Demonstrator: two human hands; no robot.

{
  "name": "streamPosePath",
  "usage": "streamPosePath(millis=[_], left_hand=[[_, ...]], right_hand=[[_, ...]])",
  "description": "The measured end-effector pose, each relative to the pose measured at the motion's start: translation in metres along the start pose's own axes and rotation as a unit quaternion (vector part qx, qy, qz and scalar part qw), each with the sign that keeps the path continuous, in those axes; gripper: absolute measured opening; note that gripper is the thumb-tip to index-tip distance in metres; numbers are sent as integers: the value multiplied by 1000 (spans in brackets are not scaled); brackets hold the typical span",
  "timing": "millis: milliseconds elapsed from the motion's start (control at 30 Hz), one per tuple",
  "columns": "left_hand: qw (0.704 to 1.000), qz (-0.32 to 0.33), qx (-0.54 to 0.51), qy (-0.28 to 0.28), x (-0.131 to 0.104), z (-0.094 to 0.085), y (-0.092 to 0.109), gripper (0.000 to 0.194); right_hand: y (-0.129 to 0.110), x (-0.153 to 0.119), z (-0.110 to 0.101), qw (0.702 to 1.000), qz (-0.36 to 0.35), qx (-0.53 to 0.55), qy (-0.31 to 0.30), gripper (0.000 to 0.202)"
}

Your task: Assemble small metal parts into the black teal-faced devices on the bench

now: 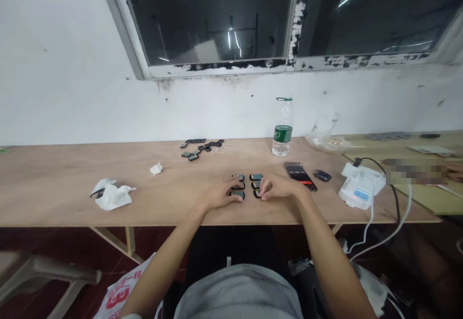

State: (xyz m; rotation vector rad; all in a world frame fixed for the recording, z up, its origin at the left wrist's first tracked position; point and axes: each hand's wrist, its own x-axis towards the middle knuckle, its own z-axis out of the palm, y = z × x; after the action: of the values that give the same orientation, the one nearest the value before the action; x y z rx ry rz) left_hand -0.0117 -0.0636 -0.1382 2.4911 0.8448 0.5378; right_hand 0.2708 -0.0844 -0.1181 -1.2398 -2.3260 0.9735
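Observation:
Small dark-rimmed pieces with grey-green faces lie in two short columns on the wooden table. My left hand (218,194) rests over the left column, its fingers spread. The thumb is by the nearest left piece (238,195) and the other fingertips reach the pieces behind it. My right hand (278,186) is at the near end of the right column, with thumb and fingers pinched together over the nearest right piece (256,193). What the pinch holds, if anything, is hidden. The far right piece (255,177) lies uncovered.
Behind lie more dark pieces (193,155) and tiny white bits (220,149). A water bottle (282,135), phone (301,176), black key fob (322,175) and white device (358,188) with cables stand right. Crumpled tissues (114,196) lie left. A person's hand (455,170) shows far right.

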Motion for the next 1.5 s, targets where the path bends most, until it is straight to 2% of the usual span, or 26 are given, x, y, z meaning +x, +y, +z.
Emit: streamPosePath(millis=[100,267,433,667,733,867,967,1200,1333,1500], left_hand=[[1000,-2,-1,-3,0,0,-1,46],[1000,14,9,-10,0,-2,-1,38],[999,39,-8,-6,1,-2,-2,26],[998,33,-55,-1,0,-1,-1,23],[998,28,-50,-2,0,-1,-1,22],[999,27,-38,-10,1,0,-4,23],[999,28,-40,-10,1,1,-4,25],[999,34,-38,-2,2,2,-3,27],[998,61,-9,27,4,1,-7,34],[998,57,23,33,6,3,-11,31]], right_hand=[[-3,-3,-2,1000,13,-2,-6,20],[-6,-2,-1,999,-17,-15,38,25],[6,2,1,999,-7,-35,20,24],[14,1,-1,1000,24,-12,9,23],[10,0,-2,999,12,-19,35,22],[3,0,-1,990,9,-44,132,23],[5,2,1,986,15,-62,156,22],[17,8,3,989,8,-72,128,22],[16,7,3,992,20,-59,107,24],[11,6,2,993,19,-70,97,25]])
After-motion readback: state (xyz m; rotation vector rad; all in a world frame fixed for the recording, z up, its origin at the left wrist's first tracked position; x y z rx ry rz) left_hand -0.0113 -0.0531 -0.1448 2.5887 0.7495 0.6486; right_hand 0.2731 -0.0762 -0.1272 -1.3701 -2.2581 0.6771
